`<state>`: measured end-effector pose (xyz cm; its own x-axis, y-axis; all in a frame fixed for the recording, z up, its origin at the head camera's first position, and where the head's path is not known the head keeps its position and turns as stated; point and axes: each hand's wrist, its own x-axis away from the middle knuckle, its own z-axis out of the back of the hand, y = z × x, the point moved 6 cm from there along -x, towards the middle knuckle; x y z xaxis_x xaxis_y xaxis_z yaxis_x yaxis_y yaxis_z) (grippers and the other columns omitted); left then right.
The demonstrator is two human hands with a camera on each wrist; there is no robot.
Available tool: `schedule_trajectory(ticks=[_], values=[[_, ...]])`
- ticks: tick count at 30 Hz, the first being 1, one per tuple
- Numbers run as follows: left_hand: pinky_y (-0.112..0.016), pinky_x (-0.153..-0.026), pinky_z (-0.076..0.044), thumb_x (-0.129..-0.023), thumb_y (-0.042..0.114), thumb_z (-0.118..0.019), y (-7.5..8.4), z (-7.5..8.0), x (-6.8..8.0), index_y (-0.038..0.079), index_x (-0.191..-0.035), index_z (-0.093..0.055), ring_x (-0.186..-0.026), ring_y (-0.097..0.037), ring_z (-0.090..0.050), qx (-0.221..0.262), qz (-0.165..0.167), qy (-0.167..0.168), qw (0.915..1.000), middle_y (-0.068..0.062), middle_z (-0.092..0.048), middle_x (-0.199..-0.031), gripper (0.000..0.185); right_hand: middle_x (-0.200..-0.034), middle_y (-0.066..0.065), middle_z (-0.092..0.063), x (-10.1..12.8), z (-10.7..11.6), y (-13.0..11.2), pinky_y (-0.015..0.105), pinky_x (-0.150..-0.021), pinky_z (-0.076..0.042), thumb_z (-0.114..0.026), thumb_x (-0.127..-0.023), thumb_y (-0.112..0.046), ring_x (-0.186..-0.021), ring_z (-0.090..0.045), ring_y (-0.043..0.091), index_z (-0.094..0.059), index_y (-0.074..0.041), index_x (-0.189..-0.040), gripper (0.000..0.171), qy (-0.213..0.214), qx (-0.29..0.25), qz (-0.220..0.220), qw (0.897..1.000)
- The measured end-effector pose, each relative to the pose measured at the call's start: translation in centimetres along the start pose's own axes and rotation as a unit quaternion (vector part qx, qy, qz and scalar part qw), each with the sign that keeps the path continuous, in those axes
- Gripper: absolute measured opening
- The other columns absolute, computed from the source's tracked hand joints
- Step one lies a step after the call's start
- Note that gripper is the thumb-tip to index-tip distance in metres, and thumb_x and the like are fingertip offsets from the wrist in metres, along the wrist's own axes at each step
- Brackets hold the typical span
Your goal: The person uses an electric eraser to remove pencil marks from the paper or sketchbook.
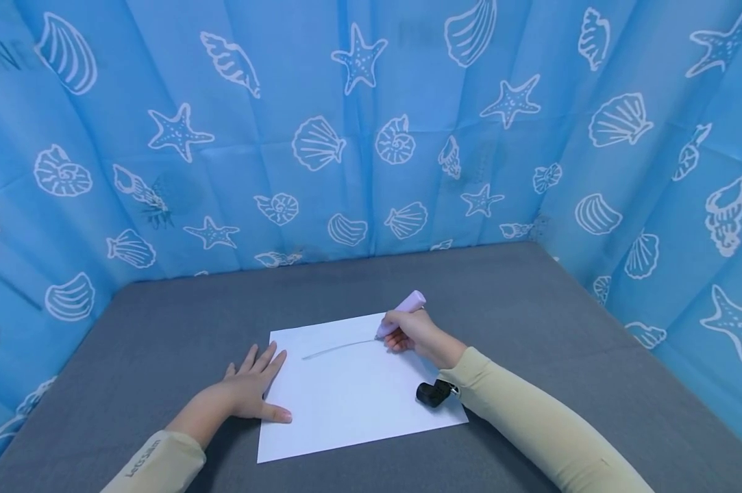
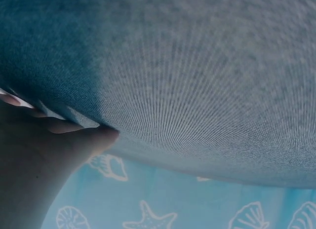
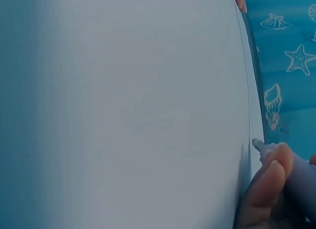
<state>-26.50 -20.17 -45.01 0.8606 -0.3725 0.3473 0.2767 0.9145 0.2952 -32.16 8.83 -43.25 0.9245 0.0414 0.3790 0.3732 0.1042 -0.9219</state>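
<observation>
A white sheet of paper (image 1: 346,411) lies on the grey cloth. My right hand (image 1: 418,334) pinches a thick lavender marker (image 1: 411,303) near its lower end, with its tip at the upper right of the sheet. One thin grey line (image 1: 338,349) runs from the upper left of the paper to that tip. In the right wrist view the marker's greyish tip (image 3: 257,144) shows just beyond my fingertips. My left hand (image 1: 247,392) rests with spread fingers along the sheet's left edge, its thumb on the paper. Much of that hand is dark in the left wrist view.
A black wrist camera (image 1: 433,394) hangs under my right sleeve, over the sheet's right part. The grey tabletop (image 1: 192,308) surrounds the paper. Blue curtains (image 1: 371,192) with white shells and starfish stand behind the table and at both sides.
</observation>
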Motion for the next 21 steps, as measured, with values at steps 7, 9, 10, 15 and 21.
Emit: schedule_trajectory(ticks=[7, 9, 10, 15, 21], values=[[-0.077, -0.101, -0.004, -0.064, 0.08, -0.067, -0.27, -0.4, -0.46, 0.007, -0.155, -0.02, -0.143, -0.05, 0.003, -0.001, -0.005, 0.003, 1.0, -0.019, -0.004, -0.161, 0.126, -0.061, 0.008, -0.057, 0.21, 0.02, -0.05, 0.021, -0.047, -0.046, -0.061, -0.085, -0.01, -0.047, -0.052, 0.011, -0.059, 0.007, -0.095, 0.019, 0.004, 0.024, -0.001, 1.0], [-0.077, -0.101, -0.004, -0.064, 0.079, -0.067, -0.34, -0.44, -0.45, 0.007, -0.155, -0.02, -0.143, -0.05, 0.003, -0.001, -0.004, 0.004, 1.0, -0.02, -0.004, -0.161, 0.125, -0.061, 0.008, -0.057, 0.22, -0.03, -0.02, 0.021, -0.047, -0.046, -0.062, -0.086, -0.011, -0.047, -0.052, 0.012, -0.059, 0.006, -0.095, 0.02, 0.004, 0.03, -0.003, 1.0], [-0.077, -0.101, -0.004, -0.064, 0.079, -0.068, -0.36, -0.43, -0.42, 0.007, -0.155, -0.021, -0.143, -0.05, 0.002, -0.001, -0.004, 0.005, 1.0, -0.02, -0.005, -0.161, 0.126, -0.061, 0.008, -0.057, 0.21, -0.07, -0.04, 0.021, -0.048, -0.046, -0.062, -0.086, -0.011, -0.047, -0.052, 0.012, -0.059, 0.006, -0.095, 0.02, 0.003, 0.031, -0.002, 1.0], [-0.077, -0.101, -0.004, -0.063, 0.079, -0.069, -0.38, -0.22, -0.18, 0.006, -0.154, -0.021, -0.143, -0.051, 0.003, 0.004, -0.003, 0.006, 1.0, -0.02, -0.005, -0.161, 0.126, -0.061, 0.008, -0.056, 0.13, -0.23, -0.19, 0.022, -0.048, -0.046, -0.062, -0.086, -0.012, -0.048, -0.052, 0.012, -0.059, 0.006, -0.097, 0.021, 0.005, 0.034, 0.002, 0.999], [-0.077, -0.101, -0.003, -0.063, 0.078, -0.069, 0.14, 0.09, 0.16, 0.005, -0.154, -0.022, -0.143, -0.051, 0.002, 0.006, -0.003, 0.006, 1.0, -0.02, -0.005, -0.161, 0.126, -0.062, 0.009, -0.057, 0.12, -0.13, -0.27, 0.022, -0.047, -0.046, -0.063, -0.086, -0.012, -0.047, -0.052, 0.012, -0.059, 0.006, -0.098, 0.022, 0.007, 0.034, 0.001, 0.999]])
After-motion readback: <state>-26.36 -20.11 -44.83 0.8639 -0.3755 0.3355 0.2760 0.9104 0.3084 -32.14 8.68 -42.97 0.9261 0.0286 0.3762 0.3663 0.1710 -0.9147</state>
